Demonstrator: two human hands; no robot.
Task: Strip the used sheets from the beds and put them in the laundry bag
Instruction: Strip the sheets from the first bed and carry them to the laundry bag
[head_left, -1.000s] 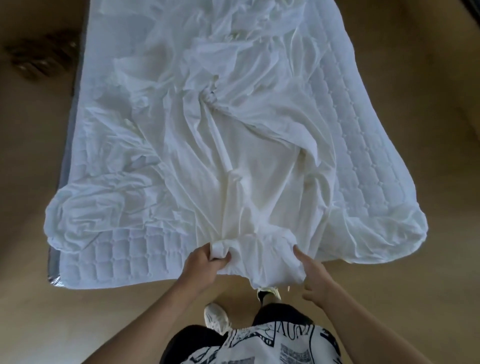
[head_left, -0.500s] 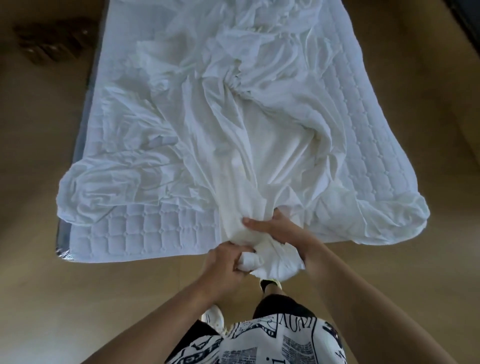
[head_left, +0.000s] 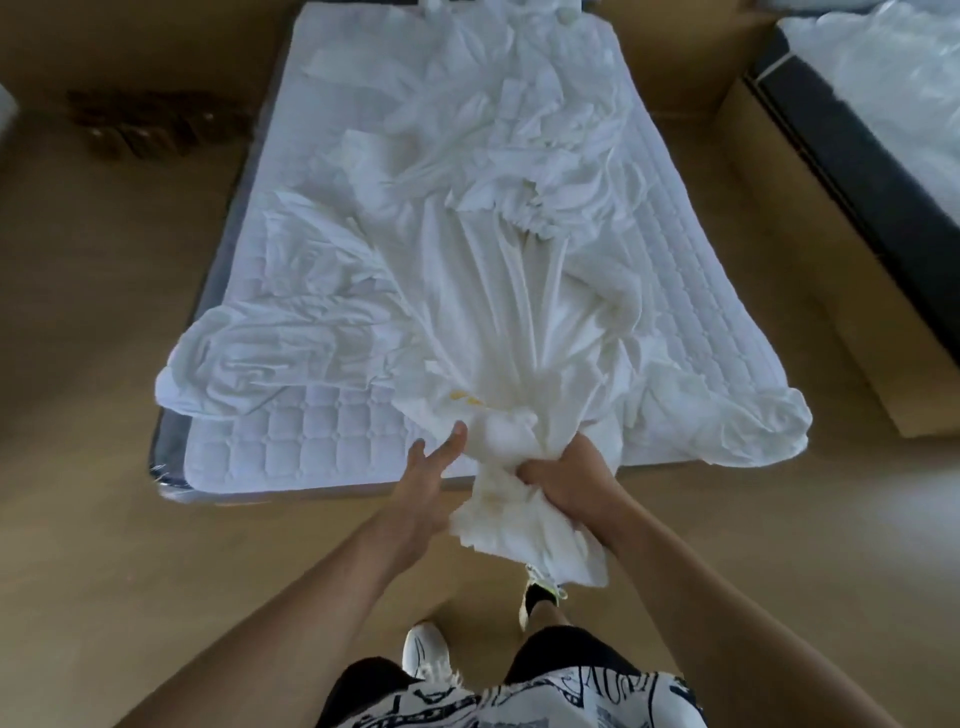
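At the bed's (head_left: 291, 452) foot, the left hand (head_left: 423, 486) reaches with straight fingers (head_left: 451, 441) against the bunched sheet (head_left: 498, 322); the right hand (head_left: 569, 480) grips its gathered end, the rest lying rumpled across the bed.

The bed (head_left: 311, 452) sits in the middle of the floor (head_left: 104, 519). The sheet (head_left: 467, 270) lies bunched on top of the bed, and its near end hangs off the foot of the bed. The right hand (head_left: 566, 478) holds that end at the foot of the bed. The left hand (head_left: 426, 478) is just left of it. A second bed (head_left: 883, 130) stands to the right of the bed. Two shoes stand near the foot of the bed.
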